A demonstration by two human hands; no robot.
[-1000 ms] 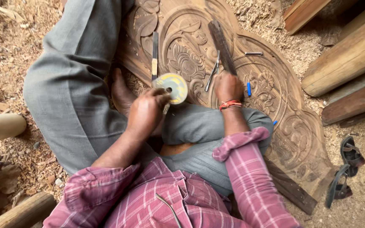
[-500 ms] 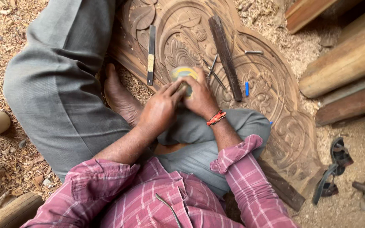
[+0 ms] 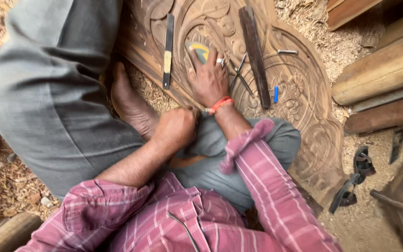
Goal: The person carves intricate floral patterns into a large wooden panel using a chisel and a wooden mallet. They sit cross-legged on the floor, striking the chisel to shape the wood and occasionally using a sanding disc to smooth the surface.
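While sitting on the carved wooden panel [image 3: 304, 107], right hand [image 3: 208, 79] pressing flat on yellow-green disc [image 3: 200, 50], upper centre, left hand [image 3: 177, 127] resting fisted on knee, contents hidden.

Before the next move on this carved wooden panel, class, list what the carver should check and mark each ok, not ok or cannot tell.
1. Right hand presses the yellow-green round pad flat on the carved wooden panel: ok.
2. Left hand off the panel, fisted at the knee: ok.
3. Thin metal chisels apart from the fingers: not ok, right beside.
4. Long dark wooden bar lies steady: cannot tell.
5. Bare foot away from the black-and-tan flat tool: ok.
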